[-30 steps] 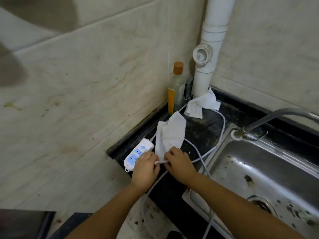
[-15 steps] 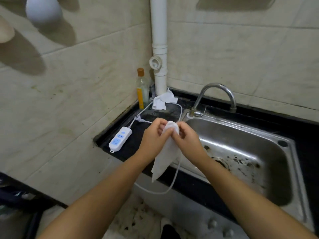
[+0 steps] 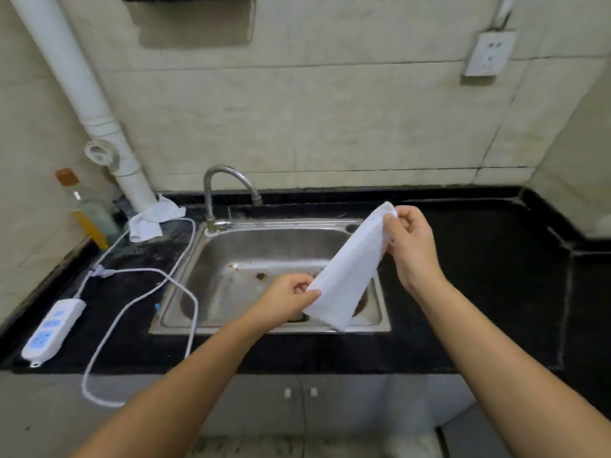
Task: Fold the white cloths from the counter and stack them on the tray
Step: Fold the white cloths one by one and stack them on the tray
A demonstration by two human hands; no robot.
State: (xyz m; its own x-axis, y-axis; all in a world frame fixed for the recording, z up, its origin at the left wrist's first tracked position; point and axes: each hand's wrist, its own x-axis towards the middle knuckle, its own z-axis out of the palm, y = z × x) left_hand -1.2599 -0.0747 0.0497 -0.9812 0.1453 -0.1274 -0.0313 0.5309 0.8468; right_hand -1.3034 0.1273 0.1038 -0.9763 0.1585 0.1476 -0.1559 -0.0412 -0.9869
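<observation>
A white cloth [image 3: 350, 269], folded into a long strip, hangs in the air above the right side of the steel sink [image 3: 274, 246]. My right hand [image 3: 411, 246] pinches its upper end. My left hand [image 3: 287, 300] pinches its lower left edge. A second white cloth [image 3: 150, 218] lies crumpled on the black counter [image 3: 479, 292] at the foot of the white pipe [image 3: 86, 104], back left. No tray is in view.
A curved tap [image 3: 228, 190] stands behind the sink. On the counter's left part lie a white power strip [image 3: 51, 328] and its looping cable [image 3: 139, 299]. A bottle [image 3: 87, 213] with a brown cap stands in the left corner. A wall socket [image 3: 487, 54] sits top right.
The view swung right from the counter's left corner to the sink. Both hands lifted the cloth off the counter, carried it right, then drew apart so it stretches between them.
</observation>
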